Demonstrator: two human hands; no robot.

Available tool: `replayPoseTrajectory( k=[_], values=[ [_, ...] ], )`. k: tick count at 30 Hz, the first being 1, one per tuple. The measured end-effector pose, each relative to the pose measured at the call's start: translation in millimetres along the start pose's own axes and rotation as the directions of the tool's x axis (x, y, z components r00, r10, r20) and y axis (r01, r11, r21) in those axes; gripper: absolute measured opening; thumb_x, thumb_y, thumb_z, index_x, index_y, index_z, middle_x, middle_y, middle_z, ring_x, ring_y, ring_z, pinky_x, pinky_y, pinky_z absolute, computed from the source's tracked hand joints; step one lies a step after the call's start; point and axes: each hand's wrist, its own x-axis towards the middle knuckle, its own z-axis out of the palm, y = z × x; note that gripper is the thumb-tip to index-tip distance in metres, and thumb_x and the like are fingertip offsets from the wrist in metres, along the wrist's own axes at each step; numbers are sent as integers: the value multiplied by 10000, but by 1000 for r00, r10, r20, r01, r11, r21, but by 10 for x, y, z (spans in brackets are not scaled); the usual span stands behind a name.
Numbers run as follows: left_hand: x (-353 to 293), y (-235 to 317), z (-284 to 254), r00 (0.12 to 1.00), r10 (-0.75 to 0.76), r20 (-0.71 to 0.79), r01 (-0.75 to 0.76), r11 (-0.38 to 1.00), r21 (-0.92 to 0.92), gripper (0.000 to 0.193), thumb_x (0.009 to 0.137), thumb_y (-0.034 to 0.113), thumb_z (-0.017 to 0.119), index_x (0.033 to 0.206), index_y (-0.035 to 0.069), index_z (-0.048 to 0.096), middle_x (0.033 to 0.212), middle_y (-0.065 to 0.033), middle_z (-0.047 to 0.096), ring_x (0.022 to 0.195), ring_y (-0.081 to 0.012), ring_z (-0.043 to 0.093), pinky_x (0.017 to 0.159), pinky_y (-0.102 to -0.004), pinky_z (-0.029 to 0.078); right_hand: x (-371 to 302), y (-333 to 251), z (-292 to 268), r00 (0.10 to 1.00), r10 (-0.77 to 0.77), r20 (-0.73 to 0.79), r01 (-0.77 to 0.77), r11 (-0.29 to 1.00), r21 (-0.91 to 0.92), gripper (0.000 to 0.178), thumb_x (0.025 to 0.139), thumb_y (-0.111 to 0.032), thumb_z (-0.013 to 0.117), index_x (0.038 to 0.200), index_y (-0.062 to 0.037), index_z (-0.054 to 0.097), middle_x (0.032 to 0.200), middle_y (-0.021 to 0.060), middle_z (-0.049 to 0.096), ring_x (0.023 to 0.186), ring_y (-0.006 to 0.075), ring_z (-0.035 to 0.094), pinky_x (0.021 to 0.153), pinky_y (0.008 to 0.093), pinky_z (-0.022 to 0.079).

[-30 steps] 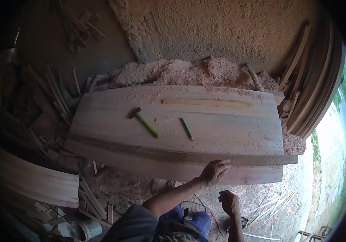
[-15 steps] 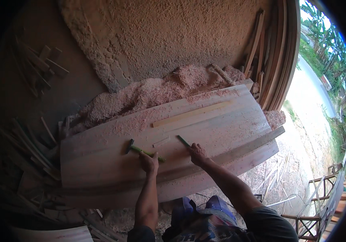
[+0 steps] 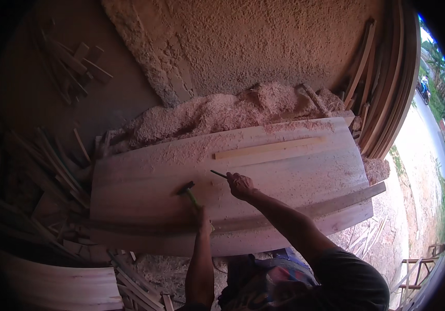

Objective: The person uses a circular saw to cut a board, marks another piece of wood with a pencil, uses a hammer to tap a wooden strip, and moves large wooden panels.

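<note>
The left hand (image 3: 203, 220) grips a green-handled hammer (image 3: 192, 196). Farther right, the right hand (image 3: 240, 186) holds a pencil (image 3: 219, 173) over the wooden board (image 3: 295, 168).

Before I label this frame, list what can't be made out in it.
Head view:
- Part of the hammer: covered by the left hand.
- One end of the pencil: inside the right hand.
- Details of the motorbike: too small.
- Left end of the lower-left board: lost in darkness.

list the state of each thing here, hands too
left hand: closed on hammer
hammer: held by its handle
right hand: closed on pencil
pencil: held, one end showing
pale strip: lying on wide board
wide board: strewn with shavings
wood beam: lying along board's near side
</note>
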Motion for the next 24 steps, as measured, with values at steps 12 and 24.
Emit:
replayPoseTrajectory(
  k=[12, 24],
  values=[
    [107, -251, 97, 896, 404, -183, -316, 871, 376, 614, 952, 170, 533, 1514, -8, 362, 1367, -221, 559, 1117, -325, 609, 955, -436, 496, 150, 867, -375, 958, -19, 286, 60, 989, -136, 328, 928, -166, 569, 1233, -64, 507, 1043, 218, 700, 979, 410, 692, 827, 558, 495],
    [-71, -146, 373, 805, 568, -171, -294, 633, 716, 577, 995, 232, 559, 1434, -114, 418, 1409, -291, 531, 1231, -337, 563, 1083, -419, 423, -192, 2992, -1857, 995, -73, 72, 97, 889, -447, 336, 841, -191, 624, 1168, -185, 698, 1316, 147, 498, 1249, 324, 450, 1029, 514, 366]
  ],
)
